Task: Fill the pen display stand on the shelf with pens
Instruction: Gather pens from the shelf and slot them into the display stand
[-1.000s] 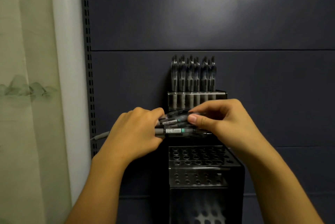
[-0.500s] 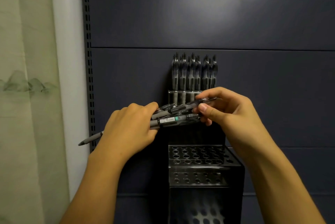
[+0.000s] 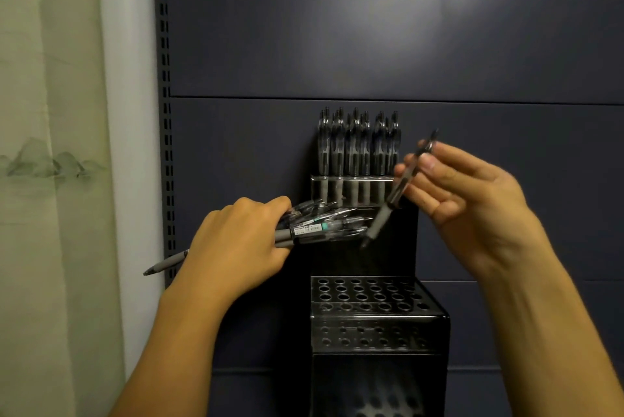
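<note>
Left hand (image 3: 236,244) grips bundle of pens (image 3: 324,226), lying roughly level, tips past wrist at left. Uppermost pen carries white label with teal band; print too small to read. Right hand (image 3: 469,194) pinches single pen (image 3: 393,195), tilted, tip down. Black stand (image 3: 371,315): top tier holds upright pens (image 3: 358,146), lower holes unfilled.

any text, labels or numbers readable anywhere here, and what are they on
Nothing here can be read.
White label with dark print, beside a teal band, on a clear-barrelled pen in the bundle that the left hand holds: too small and blurred to read.
Single grey-tipped pen pinched in the right hand: no print shows.
Black perforated metal display stand and dark blue shelf panel: no lettering shows.
</note>
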A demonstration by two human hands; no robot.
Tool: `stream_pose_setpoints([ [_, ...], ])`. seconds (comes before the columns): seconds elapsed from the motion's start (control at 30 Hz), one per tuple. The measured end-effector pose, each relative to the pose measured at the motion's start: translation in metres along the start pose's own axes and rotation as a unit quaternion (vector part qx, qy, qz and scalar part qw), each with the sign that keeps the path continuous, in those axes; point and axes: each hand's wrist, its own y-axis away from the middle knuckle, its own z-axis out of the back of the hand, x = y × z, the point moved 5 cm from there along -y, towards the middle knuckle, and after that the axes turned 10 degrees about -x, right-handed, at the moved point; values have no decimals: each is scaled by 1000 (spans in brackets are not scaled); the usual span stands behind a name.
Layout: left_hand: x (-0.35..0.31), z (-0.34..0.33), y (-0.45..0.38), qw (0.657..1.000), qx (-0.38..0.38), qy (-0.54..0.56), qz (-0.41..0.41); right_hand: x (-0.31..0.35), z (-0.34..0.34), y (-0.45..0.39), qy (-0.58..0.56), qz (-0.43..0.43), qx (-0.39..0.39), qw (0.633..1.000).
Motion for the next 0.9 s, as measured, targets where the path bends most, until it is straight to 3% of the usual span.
stream_pose_setpoints([
  [0.17, -4, 0, 0, 1000, 4, 4, -6, 39, -17, -34, -1, 62, -10, 998],
  [0.37, -6, -2, 1, 1000, 10, 11, -11, 51, -45, -69, 152, 127, -2, 980],
  [0.9, -7, -2, 2, 999, 6, 34, -13, 18, -53, -74, 384, 114, 37, 916],
])
